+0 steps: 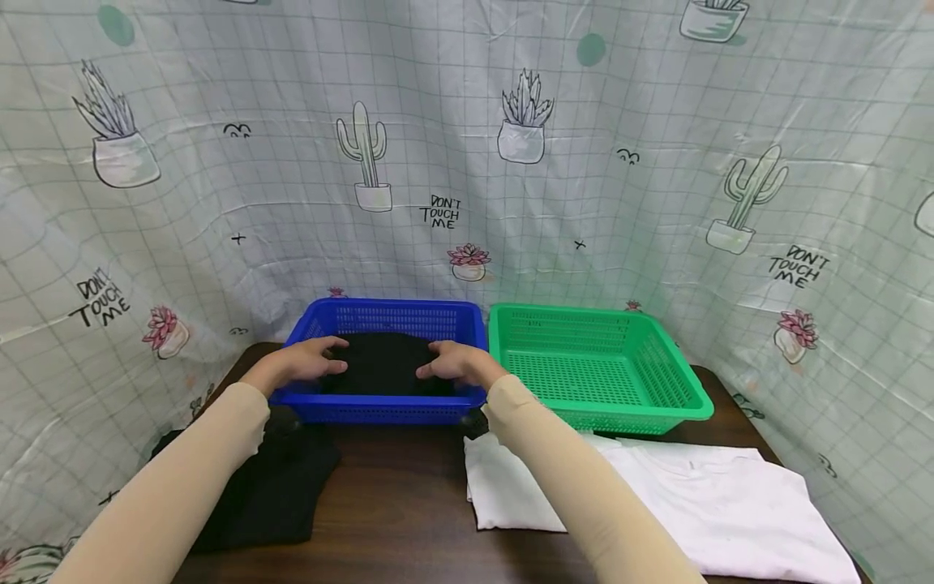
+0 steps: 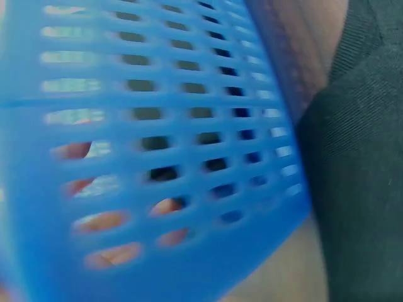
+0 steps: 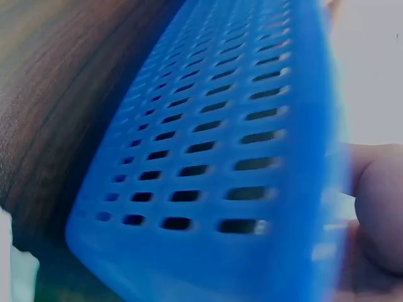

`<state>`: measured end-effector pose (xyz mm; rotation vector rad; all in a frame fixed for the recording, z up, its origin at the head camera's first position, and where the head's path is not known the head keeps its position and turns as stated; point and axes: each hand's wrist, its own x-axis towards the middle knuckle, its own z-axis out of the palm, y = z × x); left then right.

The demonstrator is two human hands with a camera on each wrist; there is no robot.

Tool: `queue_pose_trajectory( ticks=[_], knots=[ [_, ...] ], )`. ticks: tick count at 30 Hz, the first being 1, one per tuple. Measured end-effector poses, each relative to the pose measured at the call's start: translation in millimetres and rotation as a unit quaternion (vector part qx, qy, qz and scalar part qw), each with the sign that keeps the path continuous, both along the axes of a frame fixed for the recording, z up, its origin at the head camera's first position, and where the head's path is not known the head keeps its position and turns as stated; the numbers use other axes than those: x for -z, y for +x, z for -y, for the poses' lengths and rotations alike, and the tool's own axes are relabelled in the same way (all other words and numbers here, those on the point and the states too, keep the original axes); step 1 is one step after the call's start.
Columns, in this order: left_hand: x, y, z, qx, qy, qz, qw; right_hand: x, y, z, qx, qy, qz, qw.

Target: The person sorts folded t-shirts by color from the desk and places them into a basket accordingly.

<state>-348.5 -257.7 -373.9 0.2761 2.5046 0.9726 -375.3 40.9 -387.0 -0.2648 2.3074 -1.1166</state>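
Observation:
A folded black cloth [image 1: 385, 363] lies inside the blue plastic basket [image 1: 387, 410] in the head view. My left hand [image 1: 310, 359] reaches over the basket's left side, thumb and fingers spread at the cloth's left edge. From the opposite side my right hand [image 1: 458, 362] reaches in, its fingers extended toward the cloth's right edge. In the left wrist view the slotted basket wall [image 2: 182, 138] hides most of the left hand, with bits of fingers showing through the slots. Part of the right hand [image 3: 384, 201] appears beyond the basket rim in the right wrist view.
A green basket [image 1: 576, 377] stands right of the blue one. Folded white garments [image 1: 715, 503] lie in front of it, and another black cloth [image 1: 270, 503] lies on the dark wooden table [image 1: 409, 495] at left. A patterned curtain [image 1: 292, 178] surrounds the back and sides.

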Motion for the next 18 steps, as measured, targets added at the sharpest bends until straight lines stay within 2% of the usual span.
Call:
queue_pose_trajectory(
  ticks=[4,9,14,18],
  knots=[
    [-17.1,9.8,8.4,0.010,0.043,-0.018,0.9989,-15.5,11.8,-2.2,-0.043,0.020,-0.057,0.9972],
    [-42.3,31.3,22.8,0.011,0.078,-0.068,0.9946,-34.3,30.3,-3.2,-0.083,0.025,-0.131,0.9876],
    [-61.6,60.0,42.6,0.001,0.066,-0.126,0.9898,-48.9,55.3,-4.5,-0.109,-0.007,-0.171,0.9792],
    [-61.6,85.6,64.0,0.002,0.034,-0.169,0.9850,-54.7,78.6,-8.9,-0.121,-0.049,-0.173,0.9762]
  ],
)
